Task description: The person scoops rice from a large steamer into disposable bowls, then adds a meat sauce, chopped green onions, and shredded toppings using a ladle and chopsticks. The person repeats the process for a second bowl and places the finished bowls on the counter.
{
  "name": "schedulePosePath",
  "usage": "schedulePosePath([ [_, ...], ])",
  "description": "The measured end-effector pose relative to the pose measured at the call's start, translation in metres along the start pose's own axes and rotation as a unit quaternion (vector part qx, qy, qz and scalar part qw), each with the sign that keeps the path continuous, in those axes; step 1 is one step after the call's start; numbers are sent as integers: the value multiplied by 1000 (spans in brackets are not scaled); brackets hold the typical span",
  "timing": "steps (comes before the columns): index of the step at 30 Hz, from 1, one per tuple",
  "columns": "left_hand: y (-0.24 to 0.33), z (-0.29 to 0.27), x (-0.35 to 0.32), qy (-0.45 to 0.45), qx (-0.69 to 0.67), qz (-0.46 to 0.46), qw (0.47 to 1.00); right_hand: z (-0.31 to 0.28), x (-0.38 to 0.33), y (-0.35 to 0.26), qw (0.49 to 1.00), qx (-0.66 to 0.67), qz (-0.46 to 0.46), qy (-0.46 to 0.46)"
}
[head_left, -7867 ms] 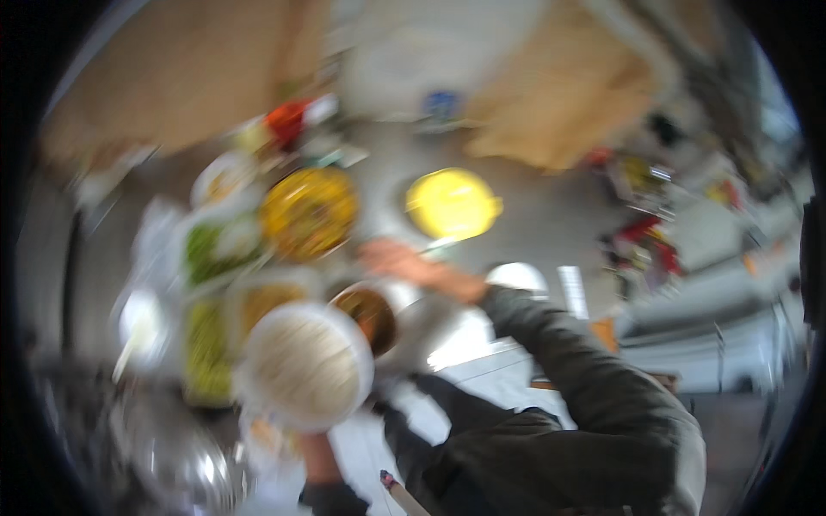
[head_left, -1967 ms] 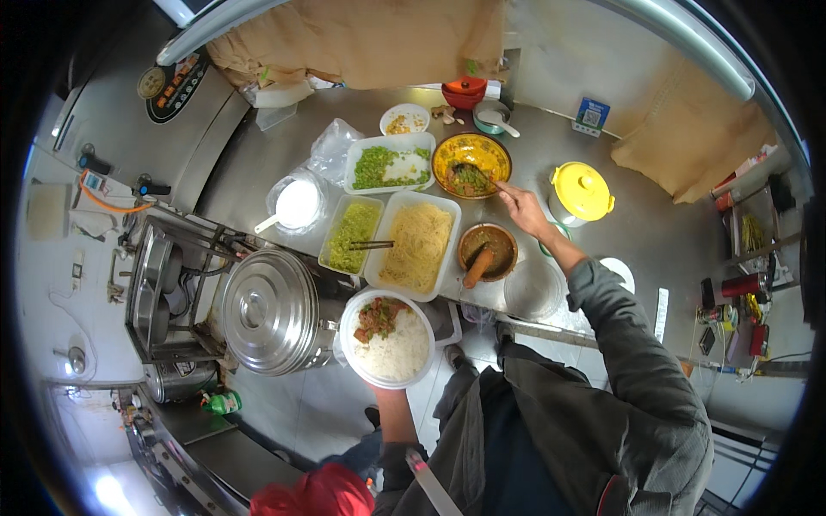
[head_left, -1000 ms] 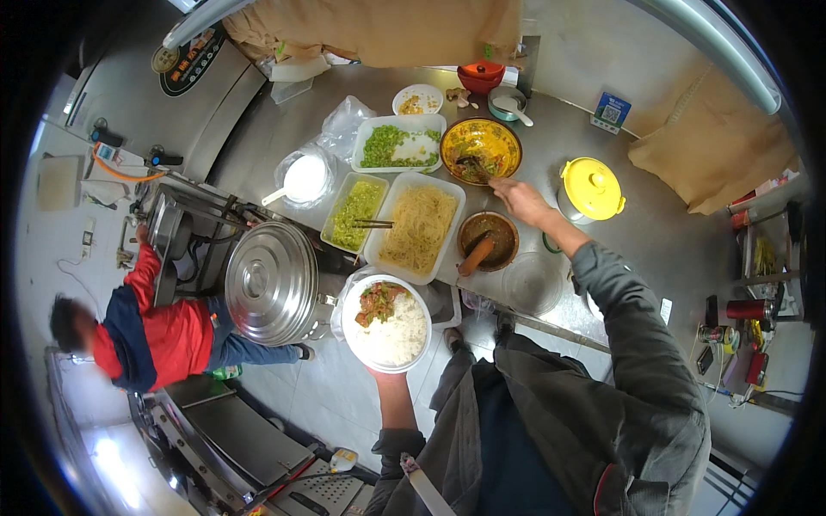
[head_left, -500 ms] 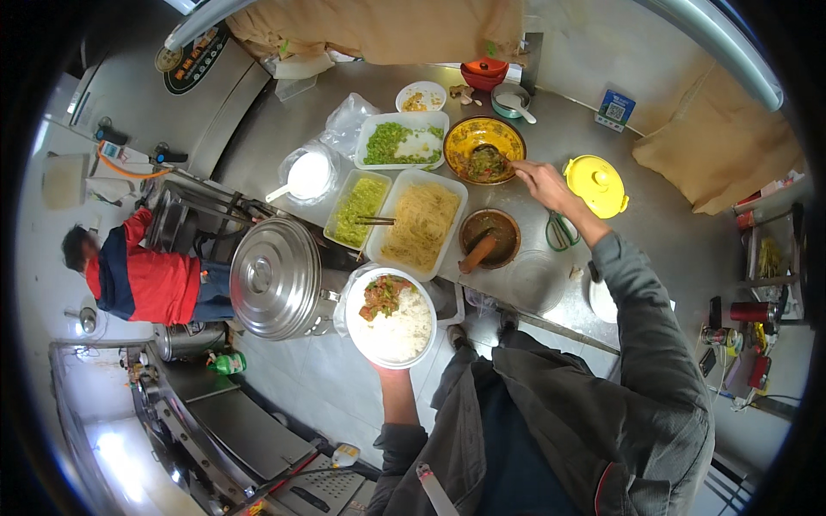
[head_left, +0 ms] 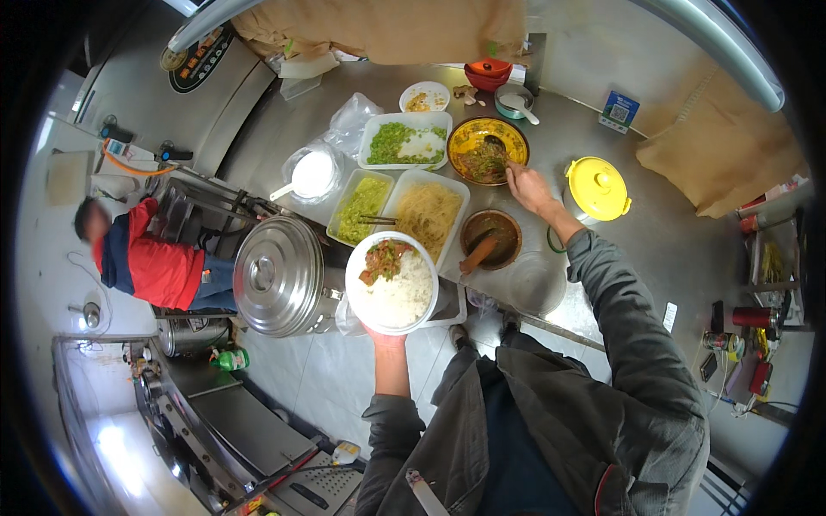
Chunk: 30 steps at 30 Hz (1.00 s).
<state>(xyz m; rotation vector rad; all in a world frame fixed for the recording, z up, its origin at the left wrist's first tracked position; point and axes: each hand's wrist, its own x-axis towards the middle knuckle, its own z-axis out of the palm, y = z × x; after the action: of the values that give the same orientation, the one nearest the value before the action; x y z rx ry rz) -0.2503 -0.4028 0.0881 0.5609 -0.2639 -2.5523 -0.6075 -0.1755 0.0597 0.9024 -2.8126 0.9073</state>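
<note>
My left hand (head_left: 384, 334) holds up a round white bowl (head_left: 417, 320) from beneath, most of its fingers hidden. White rice (head_left: 401, 297) fills it, with a brown and green topping (head_left: 383, 261) at the far left. Over the counter, my right hand (head_left: 528, 186) is closed on a spoon (head_left: 493, 141) whose handle is mostly hidden. The spoon's head rests among the chopped green and brown food (head_left: 480, 163) in a yellow patterned bowl (head_left: 460, 131). Beside that stands a brown mortar (head_left: 514, 225) with a wooden pestle (head_left: 479, 254) leaning in it.
Plastic tubs hold noodles (head_left: 424, 211), pale green slices (head_left: 357, 206) and chopped greens (head_left: 394, 142). Chopsticks (head_left: 376, 220) lie across the tubs. A yellow lidded pot (head_left: 598, 189) is to the right, a large steel pot (head_left: 277, 275) to the left. Another person (head_left: 159, 258) stands at far left.
The white bowl has moved slightly away from me toward the tubs. My right hand has shifted a little nearer, and the spoon's head now shows at the far side of the yellow bowl.
</note>
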Motion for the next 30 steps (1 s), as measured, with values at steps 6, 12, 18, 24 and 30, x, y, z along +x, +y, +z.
schedulePosePath([
  [6, -10, 15, 28, 43, 9, -22, 999, 35, 35, 16, 844, 419, 285, 178],
  [12, -17, 30, 52, -9, 22, -54, 998, 14, 18, 19, 649, 629, 367, 220],
  [18, -39, 58, 75, -27, 26, -115, 993, 0, -12, 20, 692, 619, 294, 226],
  [24, -57, 66, 93, -54, 37, -160, 985, 1, -17, 37, 647, 644, 329, 243],
  [30, -77, 69, 118, -107, 30, -192, 975, -9, -18, 32, 632, 655, 339, 237],
])
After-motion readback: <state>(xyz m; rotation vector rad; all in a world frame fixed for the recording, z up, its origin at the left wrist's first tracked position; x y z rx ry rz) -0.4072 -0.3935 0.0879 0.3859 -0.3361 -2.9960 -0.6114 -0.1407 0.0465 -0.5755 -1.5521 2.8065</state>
